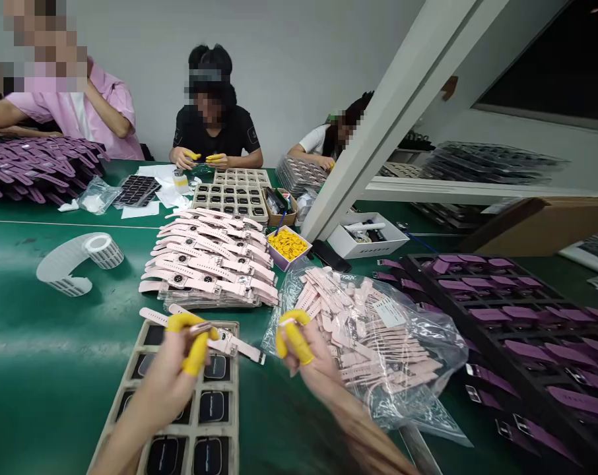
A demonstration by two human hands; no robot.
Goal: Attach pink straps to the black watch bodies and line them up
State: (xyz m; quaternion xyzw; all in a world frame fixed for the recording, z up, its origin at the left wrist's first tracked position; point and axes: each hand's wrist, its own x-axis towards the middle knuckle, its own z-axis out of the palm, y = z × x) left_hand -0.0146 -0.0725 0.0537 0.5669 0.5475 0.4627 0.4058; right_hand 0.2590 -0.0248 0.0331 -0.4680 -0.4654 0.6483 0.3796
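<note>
My left hand, with yellow finger covers, is closed on a small watch body with a pinkish edge, above a beige tray of dark square watch faces. Beside it, a watch with pink straps lies across the tray's top end. My right hand, also in yellow finger covers, is pinched at the left edge of a clear plastic bag of pink straps. Whatever sits between its fingertips is too small to name. Behind my hands stands a stack of pink-strapped watches.
Purple straps fill a black rack at the right. A box of yellow finger covers, a white box and a sloping white post stand behind. A label roll lies left. Three people sit across the table.
</note>
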